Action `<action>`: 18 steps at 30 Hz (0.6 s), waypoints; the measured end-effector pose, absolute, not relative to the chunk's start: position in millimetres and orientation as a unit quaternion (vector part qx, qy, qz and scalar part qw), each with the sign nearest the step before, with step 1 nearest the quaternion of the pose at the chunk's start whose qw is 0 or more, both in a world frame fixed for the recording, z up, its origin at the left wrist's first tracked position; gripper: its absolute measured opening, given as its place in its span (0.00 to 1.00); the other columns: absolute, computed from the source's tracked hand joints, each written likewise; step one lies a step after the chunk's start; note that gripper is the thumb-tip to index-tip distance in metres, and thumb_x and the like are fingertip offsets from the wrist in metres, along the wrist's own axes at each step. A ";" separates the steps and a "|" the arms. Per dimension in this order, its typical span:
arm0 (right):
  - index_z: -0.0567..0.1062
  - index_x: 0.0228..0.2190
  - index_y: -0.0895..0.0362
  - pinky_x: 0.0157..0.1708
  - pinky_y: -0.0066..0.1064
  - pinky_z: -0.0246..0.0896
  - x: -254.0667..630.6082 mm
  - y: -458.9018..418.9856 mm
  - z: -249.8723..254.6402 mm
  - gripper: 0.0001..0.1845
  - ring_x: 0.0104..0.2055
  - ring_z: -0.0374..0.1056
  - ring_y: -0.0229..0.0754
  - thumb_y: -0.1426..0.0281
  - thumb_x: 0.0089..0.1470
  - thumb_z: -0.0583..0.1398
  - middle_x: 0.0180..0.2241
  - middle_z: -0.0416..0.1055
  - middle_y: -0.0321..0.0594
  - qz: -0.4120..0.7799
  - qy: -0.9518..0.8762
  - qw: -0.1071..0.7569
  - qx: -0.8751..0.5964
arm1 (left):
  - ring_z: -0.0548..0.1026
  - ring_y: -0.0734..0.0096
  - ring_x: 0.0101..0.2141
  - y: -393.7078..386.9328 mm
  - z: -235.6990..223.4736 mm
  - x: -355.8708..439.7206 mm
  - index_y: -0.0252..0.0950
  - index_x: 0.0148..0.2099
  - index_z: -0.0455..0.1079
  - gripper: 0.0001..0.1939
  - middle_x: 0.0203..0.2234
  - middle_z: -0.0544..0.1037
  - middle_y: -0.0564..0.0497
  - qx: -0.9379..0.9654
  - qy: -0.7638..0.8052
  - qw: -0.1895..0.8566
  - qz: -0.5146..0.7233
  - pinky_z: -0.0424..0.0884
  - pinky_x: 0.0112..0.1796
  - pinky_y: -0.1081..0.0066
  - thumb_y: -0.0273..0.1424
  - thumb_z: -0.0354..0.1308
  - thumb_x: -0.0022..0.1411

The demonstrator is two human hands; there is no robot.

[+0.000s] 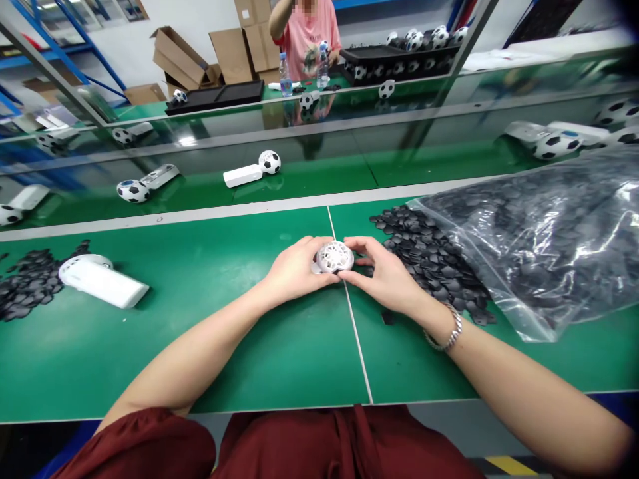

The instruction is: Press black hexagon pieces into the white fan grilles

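Observation:
Both my hands hold a small white round fan head [335, 257] with a ribbed grille, just above the green table [224, 346]. My left hand [294, 269] wraps its left side, fingers curled around it. My right hand [382, 273] pinches its right edge with fingers pressed on the rim; a metal bracelet sits on that wrist. A pile of small black flat pieces [432, 256] lies right beside my right hand, spilling from a clear plastic bag [549, 233].
A white fan body [102, 281] lies at the left next to more black pieces [27, 283]. Football-patterned fans [252, 169] rest on the conveyor behind. Across it, a person in a pink shirt [304, 33] works near black trays [399, 56] and cardboard boxes [182, 56].

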State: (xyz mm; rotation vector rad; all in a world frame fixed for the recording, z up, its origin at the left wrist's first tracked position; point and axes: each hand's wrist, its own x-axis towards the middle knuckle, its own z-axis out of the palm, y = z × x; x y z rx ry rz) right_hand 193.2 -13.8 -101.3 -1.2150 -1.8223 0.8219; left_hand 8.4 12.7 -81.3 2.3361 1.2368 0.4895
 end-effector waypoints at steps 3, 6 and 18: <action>0.63 0.42 0.54 0.39 0.35 0.66 190.2 -13.6 -105.1 0.21 0.48 0.64 0.44 0.69 0.45 0.61 0.45 0.66 0.43 0.385 -0.689 0.392 -0.473 | 0.70 0.63 0.41 13.4 -82.7 9.4 0.39 0.53 0.61 0.30 0.42 0.71 0.49 0.842 0.454 0.225 0.188 0.68 0.40 0.66 0.40 0.62 0.49; 0.63 0.43 0.54 0.38 0.34 0.67 192.8 -11.7 -105.1 0.21 0.48 0.64 0.44 0.69 0.45 0.61 0.45 0.67 0.42 0.378 -0.689 0.394 -0.476 | 0.71 0.64 0.40 12.4 -82.5 10.0 0.39 0.53 0.61 0.29 0.42 0.71 0.49 0.841 0.459 0.217 0.185 0.68 0.40 0.65 0.40 0.61 0.49; 0.76 0.29 0.53 0.33 0.34 0.61 236.0 -2.2 -94.7 0.05 0.34 0.66 0.43 0.67 0.46 0.62 0.31 0.71 0.40 0.157 -0.789 0.156 -0.572 | 0.67 0.60 0.48 12.2 -77.6 7.5 0.42 0.57 0.57 0.32 0.49 0.69 0.51 0.873 0.449 0.154 0.113 0.64 0.45 0.62 0.22 0.50 0.48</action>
